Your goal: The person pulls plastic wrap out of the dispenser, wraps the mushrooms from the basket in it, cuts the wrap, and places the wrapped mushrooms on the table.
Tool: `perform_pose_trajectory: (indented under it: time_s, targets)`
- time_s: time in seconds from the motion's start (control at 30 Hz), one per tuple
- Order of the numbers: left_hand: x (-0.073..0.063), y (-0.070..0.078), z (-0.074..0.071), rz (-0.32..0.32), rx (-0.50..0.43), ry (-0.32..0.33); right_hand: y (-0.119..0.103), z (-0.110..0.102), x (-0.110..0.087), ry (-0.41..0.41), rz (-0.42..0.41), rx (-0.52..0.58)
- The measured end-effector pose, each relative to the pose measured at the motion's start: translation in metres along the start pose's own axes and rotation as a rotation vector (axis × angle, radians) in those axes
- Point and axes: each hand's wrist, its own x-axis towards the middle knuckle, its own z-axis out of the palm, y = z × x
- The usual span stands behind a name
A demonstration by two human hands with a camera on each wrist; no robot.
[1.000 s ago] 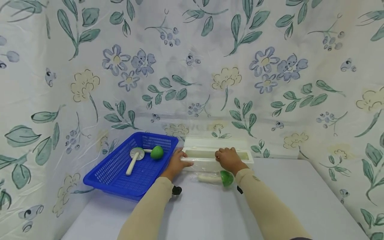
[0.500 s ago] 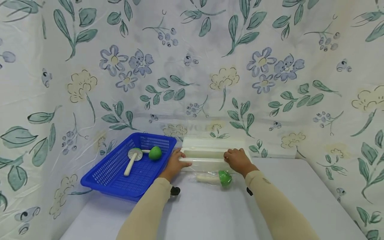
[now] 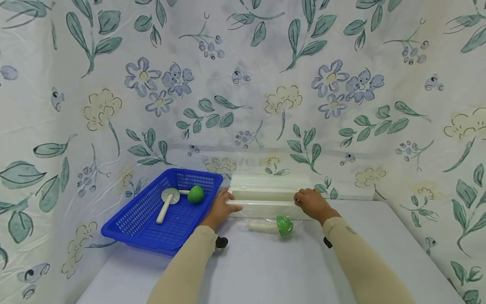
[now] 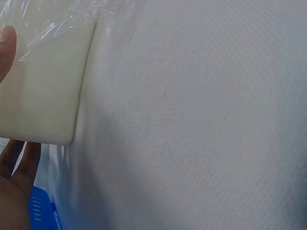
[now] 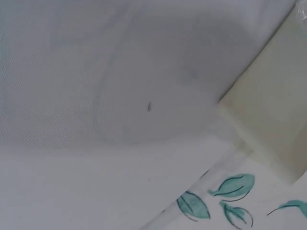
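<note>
A long white cling film dispenser (image 3: 273,210) lies at the back of the table, its lid (image 3: 262,181) raised behind it. My left hand (image 3: 219,207) grips its left end, thumb on the front. At the right end, the curled fingers of my right hand (image 3: 314,204) pinch the dispenser's front rim and hide what is under them. Clear film (image 4: 67,21) hangs from the front over a toy mushroom (image 3: 284,227) with a green cap and white stem. The right wrist view shows the dispenser's end (image 5: 273,105), without the hand.
A blue perforated basket (image 3: 182,226) stands left of the dispenser, close to my left forearm. It holds two more green-capped toy mushrooms (image 3: 196,194). A floral-print sheet (image 3: 250,84) hangs behind the white table (image 3: 379,245).
My right hand has slid rightward along the dispenser's front rim from nearer the middle to its right end. My left hand keeps its grip. The head view has shifted slightly.
</note>
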Motion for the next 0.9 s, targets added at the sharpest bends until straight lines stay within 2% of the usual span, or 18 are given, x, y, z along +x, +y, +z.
perform_pose_trajectory:
  time_s: [0.17,0.43,0.67,0.9]
  targets:
    - [-0.001,0.001,-0.002,0.017,0.003,0.006,0.017,-0.004,-0.012,-0.006,0.011,0.029]
    - [-0.003,0.000,-0.001,0.006,0.012,0.003,0.038,-0.003,-0.036,0.066,0.052,0.112]
    - [-0.003,0.002,0.002,-0.009,0.018,-0.014,0.036,-0.005,-0.041,0.129,0.021,0.075]
    - [-0.004,0.006,0.002,-0.006,0.011,-0.012,0.025,-0.005,-0.031,0.081,0.027,0.056]
